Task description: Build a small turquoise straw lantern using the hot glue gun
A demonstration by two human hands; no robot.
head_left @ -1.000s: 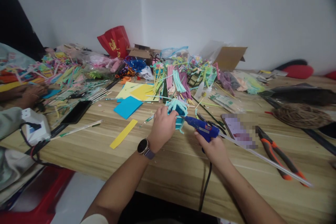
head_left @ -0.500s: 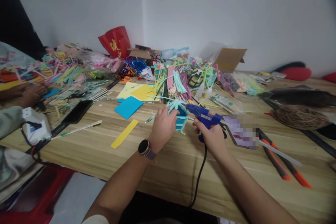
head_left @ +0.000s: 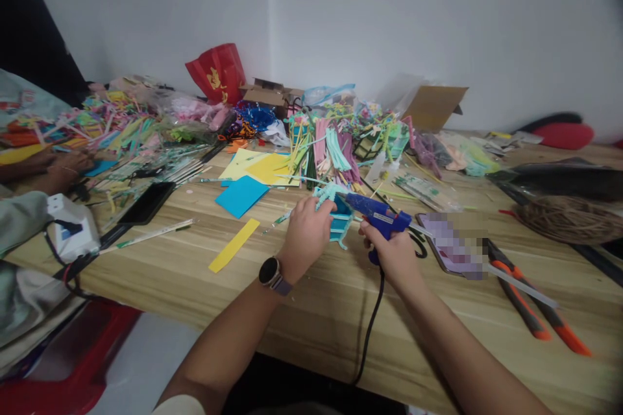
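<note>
Over the last second the glue gun (head_left: 379, 213) has risen, its nozzle going from low across the turquoise piece (head_left: 339, 228) to its upper edge, and the clear glue stick (head_left: 528, 286) behind it now slopes less steeply. The right hand (head_left: 398, 258) is closed round the handle, most of its fingers hidden by the hand itself. The left hand (head_left: 307, 228) has its fingers bent together over the piece's left side, the thumb at the rim — how tightly they press I cannot tell.

The wooden table (head_left: 302, 324) runs back to a pale wall (head_left: 389, 19). On it lie a yellow strip (head_left: 234, 245), a blue sheet (head_left: 242, 196), a phone (head_left: 442, 243) and orange-handled pliers (head_left: 524, 308); a heap of coloured stems (head_left: 335, 146) sits behind the piece, and a red bag (head_left: 217, 74) stands near the wall. Another person's hands (head_left: 71, 168) rest at far left.

The piece sits mid-table between both hands — blue inside, crossed by paler bands, with fuzzy turquoise edging along the top.
</note>
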